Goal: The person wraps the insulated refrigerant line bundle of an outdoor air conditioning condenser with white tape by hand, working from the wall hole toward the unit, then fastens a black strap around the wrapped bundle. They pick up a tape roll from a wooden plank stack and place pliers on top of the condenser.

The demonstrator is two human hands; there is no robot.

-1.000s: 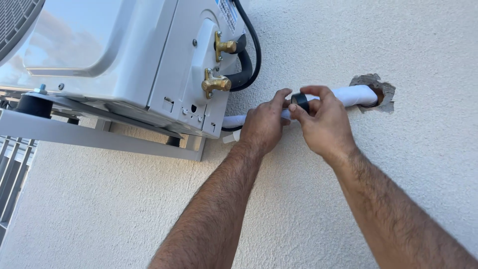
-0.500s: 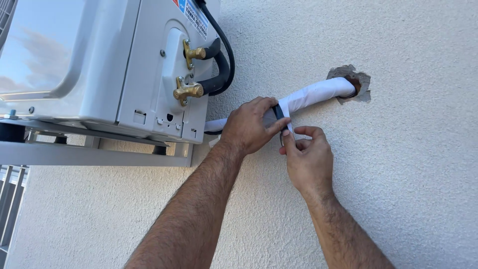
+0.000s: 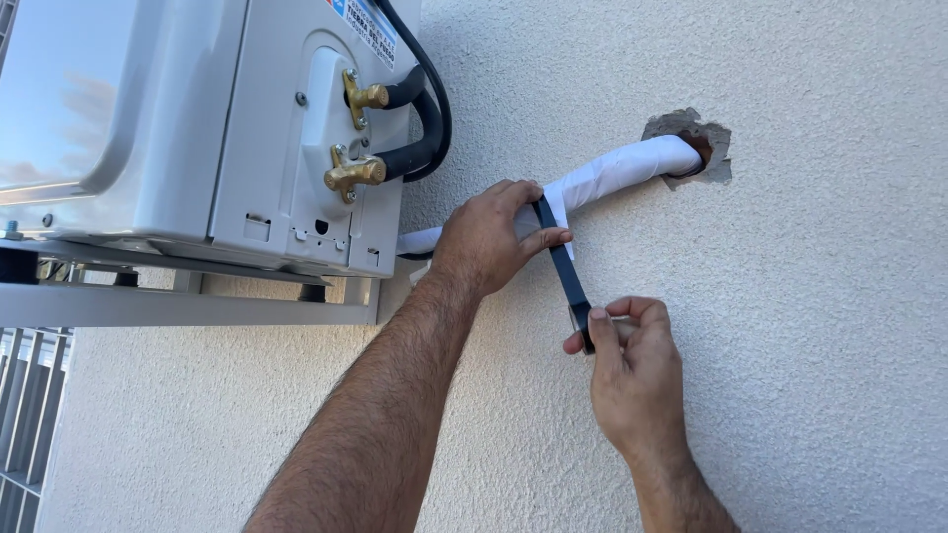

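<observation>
A white-wrapped pipe bundle [image 3: 622, 170] runs from a rough hole in the wall [image 3: 713, 148] down-left toward the outdoor air-conditioner unit [image 3: 178, 128]. My left hand [image 3: 489, 237] grips the bundle and pins the upper end of a strip of black tape [image 3: 563, 266] against it. The tape stretches taut down-right to a roll held in my right hand [image 3: 632, 370], below the bundle. Most of the roll is hidden by the fingers.
Two brass valves [image 3: 354, 170] with black insulated lines [image 3: 425, 118] stick out of the unit's side. The unit rests on a grey metal bracket [image 3: 188, 306]. A metal grille [image 3: 25, 415] shows at the lower left. The wall is pale textured plaster.
My right hand has drawn the roll down and away from the bundle, paying out a length of black tape. My left hand stays on the bundle. The camera has shifted closer.
</observation>
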